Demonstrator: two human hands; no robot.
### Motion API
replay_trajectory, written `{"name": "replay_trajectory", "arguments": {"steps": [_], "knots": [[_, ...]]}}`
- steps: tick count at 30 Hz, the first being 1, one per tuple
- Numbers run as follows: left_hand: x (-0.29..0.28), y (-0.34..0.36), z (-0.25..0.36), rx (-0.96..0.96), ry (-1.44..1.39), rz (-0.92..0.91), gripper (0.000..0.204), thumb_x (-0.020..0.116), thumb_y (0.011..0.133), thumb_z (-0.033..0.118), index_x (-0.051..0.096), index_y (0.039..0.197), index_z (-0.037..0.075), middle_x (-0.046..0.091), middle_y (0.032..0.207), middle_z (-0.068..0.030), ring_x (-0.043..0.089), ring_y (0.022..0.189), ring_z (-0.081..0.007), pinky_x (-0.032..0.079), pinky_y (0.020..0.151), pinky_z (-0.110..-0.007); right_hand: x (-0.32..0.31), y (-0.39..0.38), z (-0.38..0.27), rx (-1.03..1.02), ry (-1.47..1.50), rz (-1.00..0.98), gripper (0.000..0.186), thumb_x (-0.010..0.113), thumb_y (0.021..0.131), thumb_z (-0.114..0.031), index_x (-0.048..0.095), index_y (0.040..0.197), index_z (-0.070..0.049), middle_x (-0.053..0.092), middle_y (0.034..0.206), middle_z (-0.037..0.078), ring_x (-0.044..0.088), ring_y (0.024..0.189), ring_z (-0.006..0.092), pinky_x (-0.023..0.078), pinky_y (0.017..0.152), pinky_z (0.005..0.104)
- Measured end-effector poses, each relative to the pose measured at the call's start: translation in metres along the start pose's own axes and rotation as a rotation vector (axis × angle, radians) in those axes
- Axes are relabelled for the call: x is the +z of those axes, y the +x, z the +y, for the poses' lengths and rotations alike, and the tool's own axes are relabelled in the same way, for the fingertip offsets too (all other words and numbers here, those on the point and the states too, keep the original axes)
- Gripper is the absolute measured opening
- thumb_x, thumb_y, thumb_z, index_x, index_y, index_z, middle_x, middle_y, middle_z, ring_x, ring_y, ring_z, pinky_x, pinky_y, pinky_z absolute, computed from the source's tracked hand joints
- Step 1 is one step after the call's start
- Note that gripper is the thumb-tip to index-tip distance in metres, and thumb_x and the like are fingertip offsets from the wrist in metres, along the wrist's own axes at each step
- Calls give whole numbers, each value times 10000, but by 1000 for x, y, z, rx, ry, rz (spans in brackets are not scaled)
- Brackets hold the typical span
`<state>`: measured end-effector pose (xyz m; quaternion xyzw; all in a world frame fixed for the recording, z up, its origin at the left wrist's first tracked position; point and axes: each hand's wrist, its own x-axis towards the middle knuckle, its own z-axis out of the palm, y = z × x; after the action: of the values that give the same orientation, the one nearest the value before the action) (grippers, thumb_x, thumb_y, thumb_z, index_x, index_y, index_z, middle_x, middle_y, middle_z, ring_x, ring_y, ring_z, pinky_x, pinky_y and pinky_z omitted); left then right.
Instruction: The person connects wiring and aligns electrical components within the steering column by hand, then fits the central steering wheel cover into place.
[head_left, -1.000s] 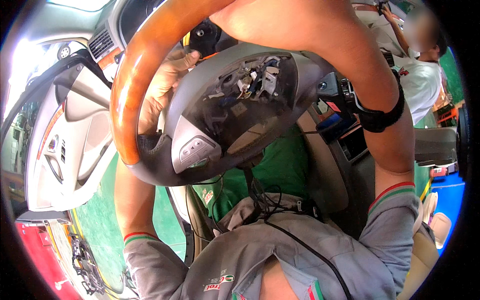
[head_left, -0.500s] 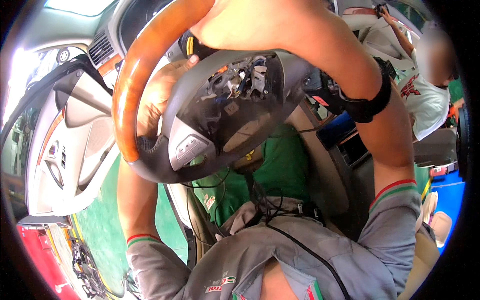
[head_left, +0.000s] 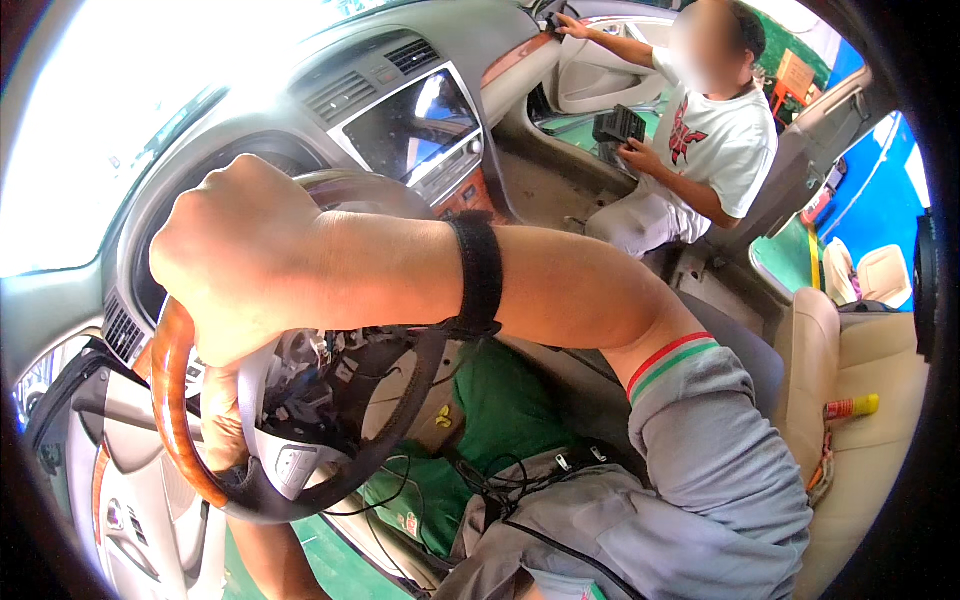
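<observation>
Since the earlier frame, the view has been swung to the right, so the steering wheel point(head_left: 172, 400) is now seen farther left, with the right forearm point(head_left: 390, 268) stretched across it. Its far-left rim is clasped by the right hand point(head_left: 235, 260), the grip curled closed. The left hand point(head_left: 222, 410) is partly hidden behind the wheel's left side; how far its grip is open, or what is held, cannot be told. Bare fittings point(head_left: 310, 375) are exposed at the hub. At far right, a dark boxy object point(head_left: 620, 125) is held by a co-worker point(head_left: 730, 150).
</observation>
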<state>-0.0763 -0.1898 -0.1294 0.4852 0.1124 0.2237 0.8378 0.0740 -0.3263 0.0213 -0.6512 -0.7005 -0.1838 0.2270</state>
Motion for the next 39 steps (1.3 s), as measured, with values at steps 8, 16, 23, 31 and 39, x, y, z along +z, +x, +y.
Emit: {"name": "replay_trajectory", "arguments": {"steps": [8,16,23,31,39], "knots": [[12,-7,11,-31,12,87,361,750,945,188,670,1237,-8,744,1142,-120,707,1001,-212,576,911,-362,-5,0,-1,10,24,-52,253,799,646,-307,793,782,-94,757,790,139,769,788,286,599,721,388],[4,3,3,-46,100,101,367,729,965,196,658,1255,-18,742,1146,-114,702,990,-187,569,894,-335,-7,-1,1,-4,8,-52,261,791,656,-319,792,785,-93,754,787,141,767,784,290,600,726,390],[-25,-1,13,-54,194,143,373,711,983,202,648,1271,-26,741,1149,-109,698,981,-165,563,880,-311,9,9,-3,9,-27,-34,317,801,625,-382,779,827,-139,726,735,131,753,747,324,589,684,421],[-35,21,13,-107,245,93,380,690,1003,210,637,1288,-36,739,1153,-104,693,970,-140,556,863,-284,11,10,7,-36,-27,107,250,794,622,-297,791,816,-139,732,752,125,748,748,320,596,704,441],[-72,43,10,-115,378,67,389,669,1023,217,625,1306,-46,737,1157,-98,688,959,-114,549,847,-257,-1,12,-1,-19,22,89,189,709,713,-254,745,783,-82,722,767,185,726,785,388,573,761,468]]}}
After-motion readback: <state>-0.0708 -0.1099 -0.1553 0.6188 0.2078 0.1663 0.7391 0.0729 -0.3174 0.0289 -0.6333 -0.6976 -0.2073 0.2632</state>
